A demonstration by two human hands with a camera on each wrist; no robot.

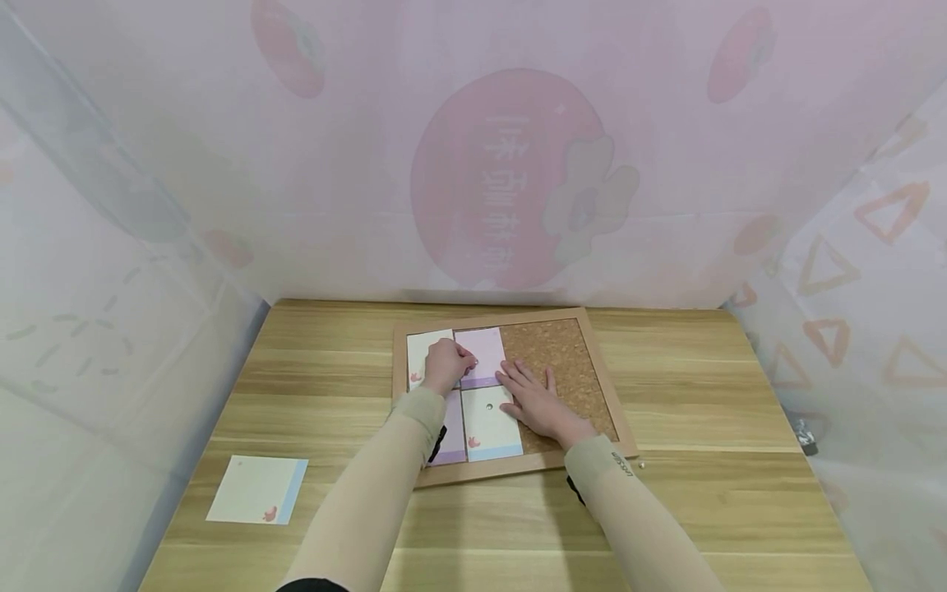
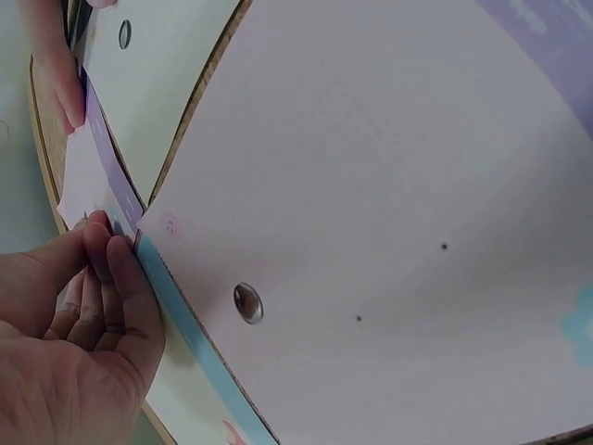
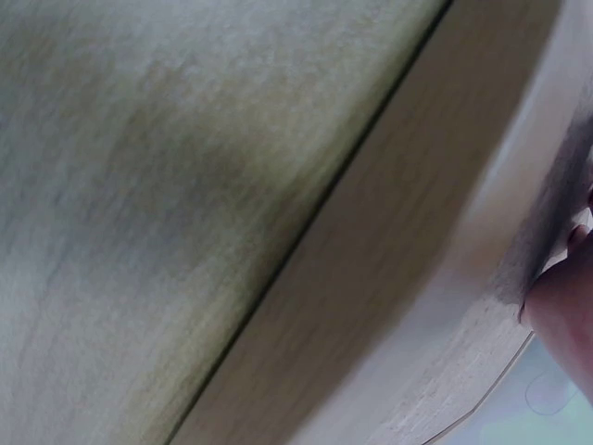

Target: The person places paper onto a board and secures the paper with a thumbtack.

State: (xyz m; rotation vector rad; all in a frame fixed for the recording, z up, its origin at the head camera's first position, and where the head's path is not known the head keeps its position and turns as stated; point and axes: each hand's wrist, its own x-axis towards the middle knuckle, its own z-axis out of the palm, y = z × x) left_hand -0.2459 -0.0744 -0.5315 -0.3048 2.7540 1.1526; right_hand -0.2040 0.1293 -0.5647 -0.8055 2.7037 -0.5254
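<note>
A wood-framed cork board (image 1: pixel 565 353) lies on the table with paper note cards over its left part. At the upper lilac card (image 1: pixel 481 341), my left hand (image 1: pixel 447 366) pinches a small metal thumbtack between thumb and finger; the fingers mostly hide it. My right hand (image 1: pixel 538 403) rests with spread, fairly straight fingers on the cork and the card edges. Below it is a white card (image 1: pixel 491 432) with a thumbtack (image 1: pixel 489 406) in it. A cream card (image 1: pixel 422 349) and another lilac card (image 1: pixel 454 432), bearing a silver thumbtack (image 2: pixel 248 303), lie to the left.
A loose white card (image 1: pixel 255 489) with a blue edge lies on the table at the left. Just outside the board's lower right corner sits a small shiny tack (image 1: pixel 641 465). A printed cloth wall (image 1: pixel 355 247) stands behind the table.
</note>
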